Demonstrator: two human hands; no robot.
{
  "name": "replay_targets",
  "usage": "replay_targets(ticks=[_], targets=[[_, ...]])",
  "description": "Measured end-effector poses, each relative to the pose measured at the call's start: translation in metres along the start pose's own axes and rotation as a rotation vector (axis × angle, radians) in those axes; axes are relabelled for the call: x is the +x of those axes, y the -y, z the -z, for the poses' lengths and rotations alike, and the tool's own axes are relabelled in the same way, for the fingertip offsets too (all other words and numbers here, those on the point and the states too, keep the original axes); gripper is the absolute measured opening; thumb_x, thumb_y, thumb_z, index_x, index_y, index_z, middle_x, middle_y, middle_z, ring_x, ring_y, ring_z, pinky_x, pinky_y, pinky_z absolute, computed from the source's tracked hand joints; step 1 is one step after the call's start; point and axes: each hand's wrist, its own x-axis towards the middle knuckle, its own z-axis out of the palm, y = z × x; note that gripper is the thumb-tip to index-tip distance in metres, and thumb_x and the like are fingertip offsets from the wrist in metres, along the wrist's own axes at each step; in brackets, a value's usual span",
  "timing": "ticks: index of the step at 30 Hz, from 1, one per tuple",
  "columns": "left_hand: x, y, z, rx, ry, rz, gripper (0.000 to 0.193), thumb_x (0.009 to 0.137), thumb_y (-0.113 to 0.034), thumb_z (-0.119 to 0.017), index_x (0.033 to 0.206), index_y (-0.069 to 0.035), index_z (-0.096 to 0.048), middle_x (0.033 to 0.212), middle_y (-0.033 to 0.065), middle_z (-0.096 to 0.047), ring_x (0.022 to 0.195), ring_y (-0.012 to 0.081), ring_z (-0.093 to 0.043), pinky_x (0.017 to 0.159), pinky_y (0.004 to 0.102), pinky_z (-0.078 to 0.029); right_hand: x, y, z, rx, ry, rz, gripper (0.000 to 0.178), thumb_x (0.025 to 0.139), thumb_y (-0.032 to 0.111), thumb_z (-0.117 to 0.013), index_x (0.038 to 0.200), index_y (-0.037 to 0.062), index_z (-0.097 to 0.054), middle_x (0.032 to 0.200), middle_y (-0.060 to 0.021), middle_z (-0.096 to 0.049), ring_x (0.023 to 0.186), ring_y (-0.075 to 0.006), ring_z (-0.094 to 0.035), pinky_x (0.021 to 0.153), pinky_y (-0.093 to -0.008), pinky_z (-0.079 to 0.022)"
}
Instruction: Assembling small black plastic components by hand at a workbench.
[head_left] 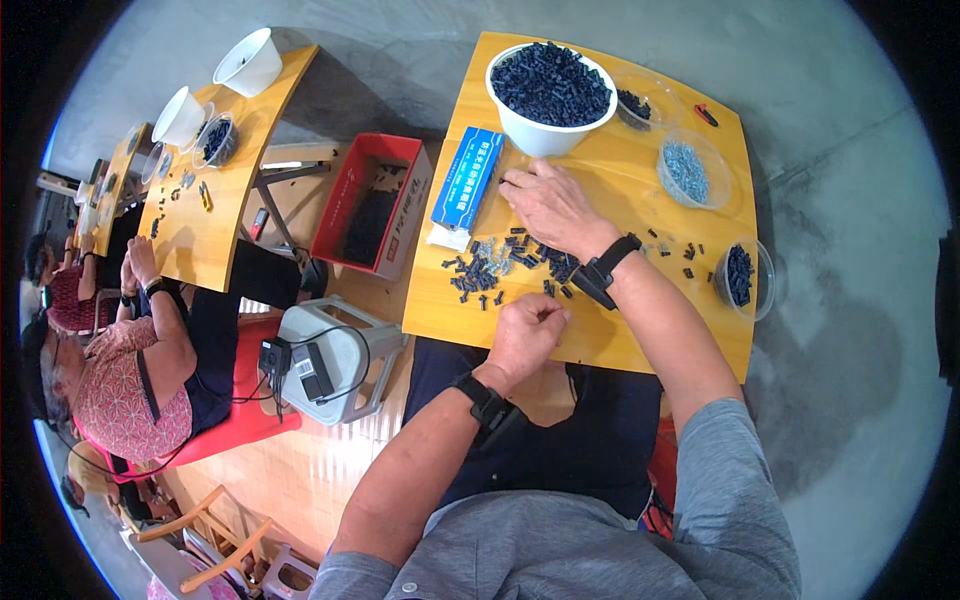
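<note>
Work looks barely dented: my left hand (528,330), curled shut, pinches something too small to tell just below the loose heap of small black parts (500,268) on the worktop (590,150), my right hand (548,205) lies flat-fingered on that heap, and the white bowl (548,125) beyond it is brimful.

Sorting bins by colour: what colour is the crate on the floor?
Red crate, clearest in the head view.
</note>
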Motion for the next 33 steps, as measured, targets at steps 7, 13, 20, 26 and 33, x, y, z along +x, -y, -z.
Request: replay_targets(ticks=[7, 13, 20, 26, 33], targets=[[0.002, 0.004, -0.001, 0.022, -0.017, -0.039, 0.014, 0.084, -0.01, -0.064, 0.083, 0.005, -0.065, 0.067, 0.0065, -0.064, 0.055, 0.0104, -0.059, 0.051, 0.0252, -0.049, -0.025, 0.002, 0.01, 0.135, -0.075, 0.056, 0.013, 0.08, 0.01, -0.052, 0.085, 0.0041, -0.063, 0.092, -0.0066, -0.06, 0.086, -0.0273, -0.054, 0.079, -0.0374, -0.046], [0.002, 0.0, 0.0, 0.072, -0.02, -0.061, 0.014, 0.084, -0.01, -0.064, 0.082, 0.004, -0.065, 0.066, 0.006, -0.064, 0.054, 0.01, -0.058, 0.05, 0.0254, -0.048, -0.048, 0.015, 0.028, 0.154, 0.035, 0.016, 0.018, 0.076, 0.003, -0.056, 0.092, -0.0007, -0.063, 0.103, -0.0106, -0.062, 0.09, -0.0291, -0.055, 0.081, -0.0378, -0.047], [0.002, 0.005, -0.001, 0.085, -0.025, -0.062, 0.015, 0.083, -0.011, -0.064, 0.081, 0.004, -0.065, 0.065, 0.0056, -0.063, 0.052, 0.0096, -0.058, 0.049, 0.0254, -0.047, -0.069, 0.028, 0.031, 0.193, -0.016, 0.008, 0.019, 0.076, 0.002, -0.056, 0.093, -0.0013, -0.062, 0.105, -0.0132, -0.062, 0.098, -0.0315, -0.055, 0.087, -0.039, -0.046], [0.002, 0.003, -0.003, 0.105, -0.048, -0.079, 0.016, 0.083, -0.011, -0.064, 0.08, 0.004, -0.066, 0.062, 0.0056, -0.062, 0.051, 0.0096, -0.057, 0.048, 0.0252, -0.046, -0.077, 0.029, 0.037, 0.203, -0.223, -0.01, 0.018, 0.075, 0.001, -0.055, 0.091, 0.0003, -0.062, 0.101, -0.0132, -0.062, 0.098, -0.0317, -0.056, 0.087, -0.0395, -0.046], [0.001, 0.002, -0.005, 0.11, -0.061, -0.098, 0.015, 0.08, -0.011, -0.065, 0.079, 0.004, -0.067, 0.062, 0.0081, -0.063, 0.052, 0.0109, -0.059, 0.051, 0.0266, -0.048, -0.117, 0.045, 0.045, 0.272, -0.389, -0.252, 0.017, 0.076, -0.001, -0.057, 0.092, -0.0008, -0.061, 0.098, -0.0145, -0.062, 0.094, -0.0329, -0.058, 0.082, -0.0404, -0.048]])
